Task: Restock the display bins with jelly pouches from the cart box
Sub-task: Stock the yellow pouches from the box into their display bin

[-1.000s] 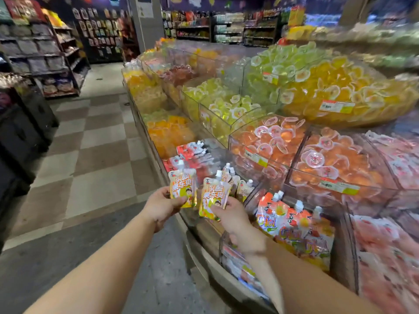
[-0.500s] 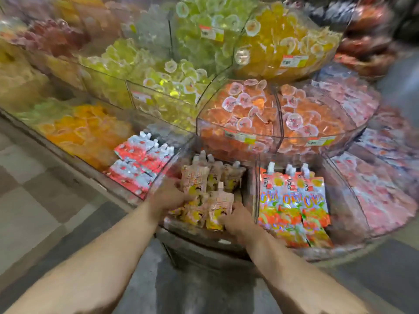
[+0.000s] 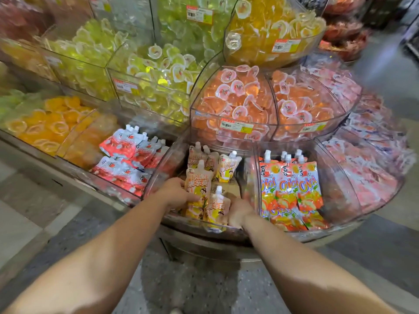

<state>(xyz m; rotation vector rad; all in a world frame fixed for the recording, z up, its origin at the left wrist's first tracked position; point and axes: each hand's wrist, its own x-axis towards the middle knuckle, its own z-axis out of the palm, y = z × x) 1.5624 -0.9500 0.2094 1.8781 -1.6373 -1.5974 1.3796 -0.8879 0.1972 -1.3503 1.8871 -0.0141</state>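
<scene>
Both my hands are inside a clear display bin (image 3: 158, 173) at the stand's lower front. My left hand (image 3: 174, 193) grips a peach-and-yellow jelly pouch (image 3: 198, 184) with a white spout, standing it upright. My right hand (image 3: 238, 211) holds a second matching pouch (image 3: 216, 208) lower down, against the bin's front wall. Three more pouches of the same kind (image 3: 224, 165) stand at the back of this bin. The cart box is out of view.
Orange pouches (image 3: 292, 184) fill the bin to the right, red-and-white pouches (image 3: 127, 150) the bin to the left. Bins of orange jelly cups (image 3: 235, 98), yellow-green cups (image 3: 158, 75) and pink packets (image 3: 362, 168) rise behind. Tiled floor (image 3: 27, 223) lies at left.
Both hands carried the two pouches from in front of the stand down into the bin. The view swung right and closer to the bins.
</scene>
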